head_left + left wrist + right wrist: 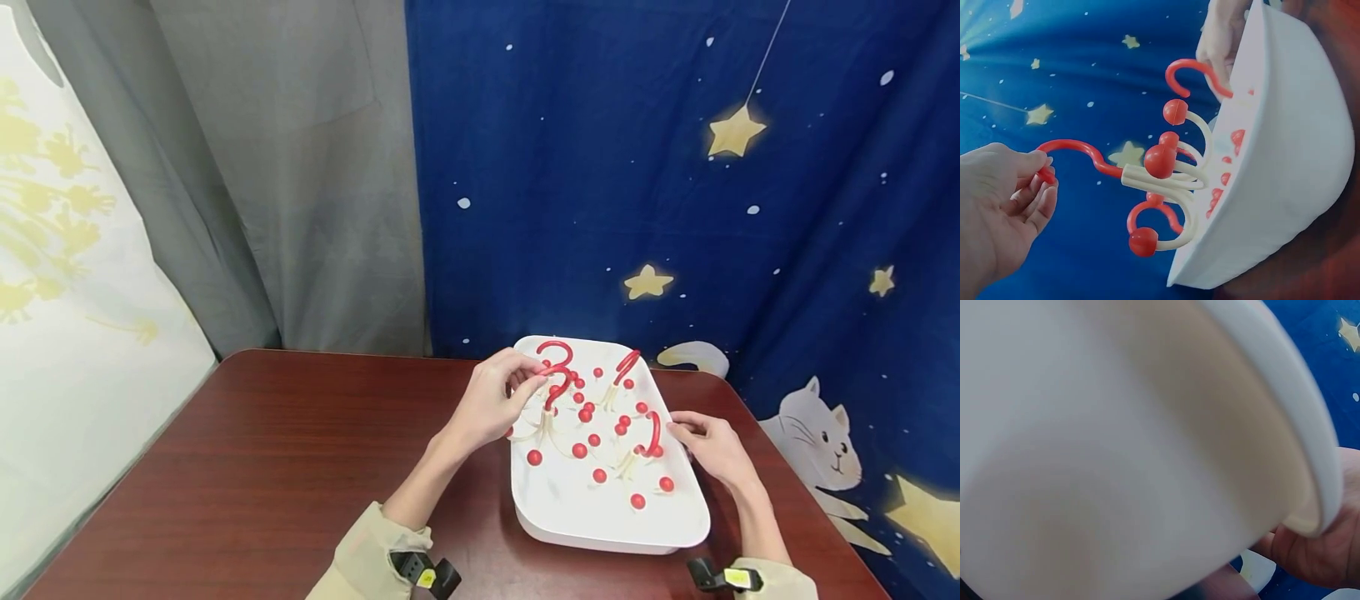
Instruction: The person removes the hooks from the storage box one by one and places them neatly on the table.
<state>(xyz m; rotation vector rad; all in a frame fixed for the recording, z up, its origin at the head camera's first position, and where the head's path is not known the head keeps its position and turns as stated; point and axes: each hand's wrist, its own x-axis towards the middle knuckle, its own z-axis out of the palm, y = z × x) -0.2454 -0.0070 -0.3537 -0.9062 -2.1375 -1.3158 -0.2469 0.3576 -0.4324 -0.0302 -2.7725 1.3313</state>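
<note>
One red hook (567, 383), just below and right of the head view's centre, sits pinched in the left hand (491, 402); I'd guess it's light, stiff and slick, best held by its curve. Lower right, the right hand (716, 450) grips the white tray (566, 510).

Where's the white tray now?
In the head view, the white tray sits on the table, right of centre, with the right hand at its right rim.

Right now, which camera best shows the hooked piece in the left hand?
Left wrist: the hooked piece is large there, red hook in the left hand, pale red-tipped prongs visible. The head view has it smaller, over the white tray; the right wrist view shows none of it.
</note>
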